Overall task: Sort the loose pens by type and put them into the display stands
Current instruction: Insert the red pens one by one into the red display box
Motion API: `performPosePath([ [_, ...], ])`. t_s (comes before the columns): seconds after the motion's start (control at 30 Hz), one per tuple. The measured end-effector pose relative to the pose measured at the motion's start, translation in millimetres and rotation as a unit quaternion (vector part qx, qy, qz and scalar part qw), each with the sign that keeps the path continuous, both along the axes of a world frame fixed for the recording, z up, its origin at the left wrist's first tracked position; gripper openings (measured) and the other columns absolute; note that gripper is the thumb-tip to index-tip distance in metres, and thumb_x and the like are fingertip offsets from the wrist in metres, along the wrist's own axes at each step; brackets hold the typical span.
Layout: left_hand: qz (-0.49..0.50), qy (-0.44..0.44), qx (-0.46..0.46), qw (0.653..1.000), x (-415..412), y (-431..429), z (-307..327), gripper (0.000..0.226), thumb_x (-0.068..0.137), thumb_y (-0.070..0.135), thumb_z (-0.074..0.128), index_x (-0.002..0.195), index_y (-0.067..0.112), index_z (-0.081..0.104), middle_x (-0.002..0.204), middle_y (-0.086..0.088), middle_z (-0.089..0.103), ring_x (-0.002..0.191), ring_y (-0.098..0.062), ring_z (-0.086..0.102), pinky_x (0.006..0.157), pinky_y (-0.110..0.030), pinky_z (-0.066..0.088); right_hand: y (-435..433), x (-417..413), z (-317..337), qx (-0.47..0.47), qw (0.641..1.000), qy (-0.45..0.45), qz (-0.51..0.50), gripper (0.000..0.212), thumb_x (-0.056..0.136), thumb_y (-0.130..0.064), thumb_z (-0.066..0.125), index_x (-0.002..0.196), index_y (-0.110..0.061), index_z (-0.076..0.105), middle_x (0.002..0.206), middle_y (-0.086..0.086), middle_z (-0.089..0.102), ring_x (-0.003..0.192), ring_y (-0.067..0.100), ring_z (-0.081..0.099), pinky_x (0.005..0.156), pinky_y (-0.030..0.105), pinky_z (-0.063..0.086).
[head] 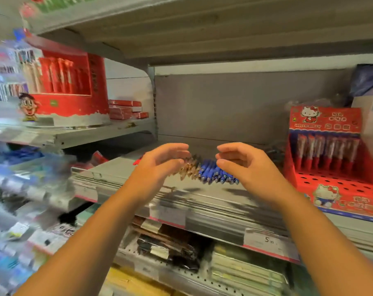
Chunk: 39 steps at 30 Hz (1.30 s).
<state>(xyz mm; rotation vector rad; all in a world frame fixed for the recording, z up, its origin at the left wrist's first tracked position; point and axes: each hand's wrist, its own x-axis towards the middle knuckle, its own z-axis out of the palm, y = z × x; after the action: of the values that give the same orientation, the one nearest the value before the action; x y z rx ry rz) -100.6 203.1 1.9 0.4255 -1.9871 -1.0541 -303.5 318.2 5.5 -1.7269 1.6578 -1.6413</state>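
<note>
left hand point(158, 165): bare | right hand point(245, 167): bare | forearms point(96, 227): bare

A stationery shop aisle. Grey metal shelves point(202, 201) rise in tiers, their front edges carrying price-label strips, and one price tag point(268, 240) reads 5. A red cardboard display stand point(335, 189) holds rows of pens point(328, 152) for sale, blurred packaged stationery point(8, 84) fills the left, and stacked notebooks point(245, 268) lie lower down.
</note>
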Motion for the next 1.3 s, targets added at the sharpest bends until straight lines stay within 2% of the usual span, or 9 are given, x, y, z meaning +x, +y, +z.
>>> performPosePath([
  [0.13,0.028,-0.028,0.02,0.999,30,-52,3,0.028,0.096,0.012,0.057,0.119,0.025,0.066,0.114,0.008,0.071,0.107,-0.009,0.065,0.096,-0.035,0.05,-49,27,4,0.025,0.999,0.027,-0.027,0.023,0.088,-0.022,0.072,0.109,-0.029,0.067,0.104,-0.008,0.071,0.092,-0.002,0.067,0.078,0.011,0.052],
  [0.53,0.053,-0.104,0.041,0.992,38,-208,21,0.012,0.091,0.021,0.061,0.099,0.023,0.069,0.101,0.004,0.07,0.095,-0.014,0.065,0.077,-0.029,0.047,-199,52,24,0.169,0.966,0.153,-0.121,0.024,0.09,-0.038,0.068,0.111,-0.025,0.066,0.102,-0.013,0.064,0.092,0.0,0.061,0.069,0.014,0.044],
  [0.67,0.065,-0.166,0.029,0.984,8,-245,22,0.009,0.082,0.018,0.061,0.077,0.011,0.057,0.075,-0.008,0.05,0.066,-0.021,0.045,0.064,-0.035,0.038,-241,42,35,0.257,0.926,0.24,-0.14,0.03,0.091,-0.048,0.063,0.114,-0.029,0.063,0.106,-0.011,0.057,0.096,0.009,0.056,0.073,0.024,0.042],
  [0.73,0.087,-0.213,0.026,0.973,-8,-264,19,0.015,0.08,0.02,0.064,0.078,0.007,0.057,0.073,-0.011,0.046,0.064,-0.021,0.041,0.06,-0.033,0.033,-263,37,38,0.305,0.896,0.297,-0.129,0.026,0.092,-0.045,0.061,0.111,-0.027,0.065,0.107,-0.007,0.062,0.097,0.015,0.058,0.076,0.03,0.046],
  [0.83,0.114,-0.35,0.021,0.929,-34,-289,12,0.03,0.087,0.032,0.067,0.104,0.008,0.064,0.097,-0.008,0.064,0.078,-0.019,0.064,0.062,-0.028,0.048,-296,32,37,0.36,0.858,0.357,-0.089,0.013,0.095,-0.034,0.06,0.098,-0.024,0.068,0.092,-0.003,0.066,0.082,0.015,0.059,0.068,0.028,0.046],
  [0.97,0.086,-0.475,0.021,0.876,-60,-310,3,0.03,0.096,0.033,0.057,0.076,0.012,0.063,0.062,-0.003,0.066,0.036,-0.009,0.06,0.037,-0.02,0.046,-328,34,23,0.407,0.81,0.418,-0.062,0.014,0.097,-0.024,0.057,0.101,-0.017,0.069,0.092,0.004,0.069,0.077,0.016,0.061,0.072,0.031,0.053],
  [1.07,0.056,-0.511,-0.007,0.858,-70,-319,6,0.027,0.096,0.034,0.054,0.083,0.014,0.065,0.084,-0.008,0.072,0.061,-0.016,0.067,0.053,-0.026,0.052,-341,37,11,0.402,0.804,0.437,-0.048,0.013,0.098,-0.023,0.054,0.099,-0.019,0.067,0.095,0.004,0.068,0.084,0.018,0.064,0.077,0.03,0.051],
  [1.17,0.013,-0.539,-0.039,0.841,-76,-326,14,0.028,0.094,0.036,0.054,0.094,0.013,0.069,0.099,-0.012,0.074,0.079,-0.02,0.07,0.054,-0.021,0.051,-346,32,13,0.4,0.812,0.424,-0.044,0.012,0.095,-0.017,0.056,0.1,-0.017,0.067,0.094,0.006,0.071,0.077,0.015,0.064,0.075,0.031,0.054],
  [1.3,-0.005,-0.574,-0.091,0.814,-85,-335,16,0.02,0.088,0.039,0.062,0.085,0.02,0.065,0.087,-0.004,0.07,0.072,-0.016,0.065,0.058,-0.023,0.048,-348,28,17,0.405,0.82,0.403,-0.045,0.025,0.089,-0.011,0.057,0.11,-0.016,0.07,0.101,0.005,0.072,0.091,0.019,0.067,0.087,0.039,0.055],
])
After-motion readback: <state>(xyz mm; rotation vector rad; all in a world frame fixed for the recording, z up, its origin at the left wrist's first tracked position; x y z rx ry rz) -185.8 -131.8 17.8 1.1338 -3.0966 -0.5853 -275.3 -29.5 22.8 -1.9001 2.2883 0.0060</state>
